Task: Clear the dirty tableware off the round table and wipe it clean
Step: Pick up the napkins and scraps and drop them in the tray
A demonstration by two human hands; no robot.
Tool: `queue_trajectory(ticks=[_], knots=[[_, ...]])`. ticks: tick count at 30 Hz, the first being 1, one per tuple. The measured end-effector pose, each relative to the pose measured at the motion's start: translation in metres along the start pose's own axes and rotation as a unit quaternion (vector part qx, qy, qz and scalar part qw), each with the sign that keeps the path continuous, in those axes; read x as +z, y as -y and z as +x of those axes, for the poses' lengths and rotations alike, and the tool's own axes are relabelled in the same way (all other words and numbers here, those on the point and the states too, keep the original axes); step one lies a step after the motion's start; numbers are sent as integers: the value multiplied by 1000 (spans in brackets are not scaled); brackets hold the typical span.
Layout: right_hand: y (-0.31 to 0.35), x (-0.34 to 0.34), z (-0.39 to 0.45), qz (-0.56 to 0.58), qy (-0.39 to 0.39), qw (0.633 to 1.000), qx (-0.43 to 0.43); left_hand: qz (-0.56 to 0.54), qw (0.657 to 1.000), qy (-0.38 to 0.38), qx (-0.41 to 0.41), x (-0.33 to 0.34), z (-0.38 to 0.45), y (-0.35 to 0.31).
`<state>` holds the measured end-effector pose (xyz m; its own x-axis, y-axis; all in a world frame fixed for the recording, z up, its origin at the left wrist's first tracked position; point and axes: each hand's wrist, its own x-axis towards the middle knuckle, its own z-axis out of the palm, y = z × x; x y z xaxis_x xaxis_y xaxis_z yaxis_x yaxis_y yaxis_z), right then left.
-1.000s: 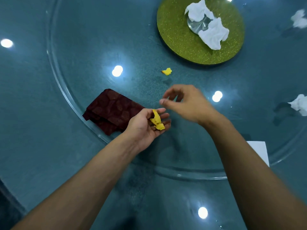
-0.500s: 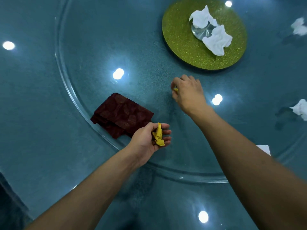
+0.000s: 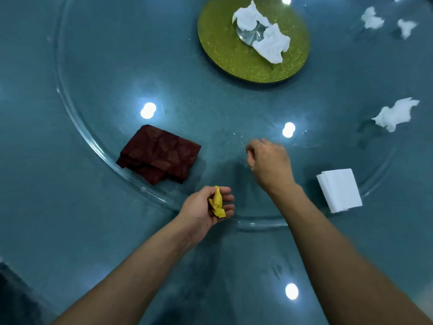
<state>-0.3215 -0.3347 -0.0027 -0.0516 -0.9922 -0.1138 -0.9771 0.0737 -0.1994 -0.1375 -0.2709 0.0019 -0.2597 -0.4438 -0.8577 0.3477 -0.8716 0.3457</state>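
Teal and glossy, the round table [image 3: 58, 219] fills our view, with ceiling lights mirrored in it as bright spots and a clear glass turntable [image 3: 98, 146] lying over its middle.

We see the left hand [image 3: 206, 209] near us, palm turned up just over the near rim of the glass. Its fingers are half curled, cupping a bunch of crumpled yellow scraps [image 3: 217, 204] that lie across the fingers and palm; the thumb rests beside them.

We see the right hand [image 3: 269, 163] a little farther out and to the right, back toward us, above the glass. Its fingers are curled under and drawn together at the tips. They are blurred and mostly hidden behind the knuckles, so we cannot tell whether they pinch anything.

To the left of both hands, a folded dark red cloth [image 3: 159, 154] lies on the glass near its rim. To the right of the right forearm, a stack of white folded napkins [image 3: 339, 192] sits at the glass edge.

Far from us, a round glittery green plate [image 3: 222, 57] stands on the turntable, carrying two crumpled white tissues [image 3: 269, 44] with something shiny between them. More crumpled white tissues lie to the right: one [image 3: 393, 114] at middle distance, two smaller ones [image 3: 372, 19] at the far right corner.
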Motion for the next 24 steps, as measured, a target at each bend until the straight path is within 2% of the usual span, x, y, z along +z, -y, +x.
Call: queue_trajectory(ticks=[2,5,11,15,19,22,24], knots=[[0,2,-29,95,-4,994,61,11,1000,0,-5,3,0,6],[8,-4,-73,262,-36,955,133,33,999,16,-9,12,-3,16],[11,-19,-155,372,-31,914,158,49,997,51,-15,38,-17,44],[-4,-16,-196,360,-74,915,170,86,991,83,-55,52,-23,75],[-29,-14,-239,336,-139,904,223,124,984,109,-63,63,-31,110],[-53,-7,-290,280,-167,912,251,179,973,128,-65,69,-42,146],[-68,-1,-329,220,-154,926,265,207,967,136,-65,71,-51,174]])
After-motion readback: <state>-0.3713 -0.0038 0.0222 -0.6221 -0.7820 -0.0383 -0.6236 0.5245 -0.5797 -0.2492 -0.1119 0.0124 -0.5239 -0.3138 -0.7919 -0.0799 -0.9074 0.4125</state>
